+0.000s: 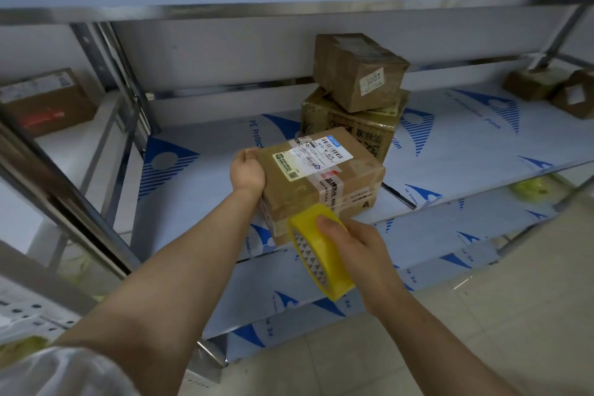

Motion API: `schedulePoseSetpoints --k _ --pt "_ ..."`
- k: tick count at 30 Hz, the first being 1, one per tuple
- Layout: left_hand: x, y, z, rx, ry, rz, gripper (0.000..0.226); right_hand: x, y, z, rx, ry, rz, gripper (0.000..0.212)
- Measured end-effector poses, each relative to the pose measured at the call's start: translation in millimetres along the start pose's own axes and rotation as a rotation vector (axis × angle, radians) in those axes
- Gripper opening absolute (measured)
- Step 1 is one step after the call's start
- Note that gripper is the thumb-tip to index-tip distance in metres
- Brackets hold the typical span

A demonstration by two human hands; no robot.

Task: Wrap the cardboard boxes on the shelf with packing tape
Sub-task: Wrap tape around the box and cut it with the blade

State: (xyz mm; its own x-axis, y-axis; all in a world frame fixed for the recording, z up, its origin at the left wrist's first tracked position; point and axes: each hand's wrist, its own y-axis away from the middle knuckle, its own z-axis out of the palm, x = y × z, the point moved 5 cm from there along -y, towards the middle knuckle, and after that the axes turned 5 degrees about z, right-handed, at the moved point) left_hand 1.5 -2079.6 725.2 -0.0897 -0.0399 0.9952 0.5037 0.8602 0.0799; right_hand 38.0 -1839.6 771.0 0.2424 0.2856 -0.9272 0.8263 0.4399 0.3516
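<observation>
Right hand (356, 247) is clutching the yellow tape roll (324, 264) at six o'clock of the likely light, stiff, tape-slick cardboard box (321, 177), while left hand (247, 170) is gripping its nine-o'clock edge.

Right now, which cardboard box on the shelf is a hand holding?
The front box with the white shipping label: the left hand grips its left end, while the right hand holds the yellow tape roll against it. Others stand untouched behind.
</observation>
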Motion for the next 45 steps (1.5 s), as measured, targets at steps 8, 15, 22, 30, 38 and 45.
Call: schedulePoseSetpoints --k 8,15,22,30,38,45 --pt "21 -7 -4 -0.069 -0.443 0.106 0.034 21 -17 7 0.004 -0.036 -0.006 0.019" --pt "42 1 49 -0.354 -1.370 0.300 0.081 23 -29 12 -0.007 -0.053 -0.006 0.037" --pt "51 -35 41 -0.358 -1.250 0.295 0.035 27 -34 13 -0.042 -0.017 -0.035 0.030" --pt "52 3 50 -0.311 -1.451 0.486 0.069 26 -38 13 -0.025 -0.091 -0.024 0.021" --pt "31 42 49 -0.524 -1.393 0.360 0.111 21 -38 14 -0.013 -0.103 -0.036 0.019" --pt "43 9 35 -0.270 -1.446 0.367 0.089 25 -39 13 -0.013 -0.075 -0.050 0.022"
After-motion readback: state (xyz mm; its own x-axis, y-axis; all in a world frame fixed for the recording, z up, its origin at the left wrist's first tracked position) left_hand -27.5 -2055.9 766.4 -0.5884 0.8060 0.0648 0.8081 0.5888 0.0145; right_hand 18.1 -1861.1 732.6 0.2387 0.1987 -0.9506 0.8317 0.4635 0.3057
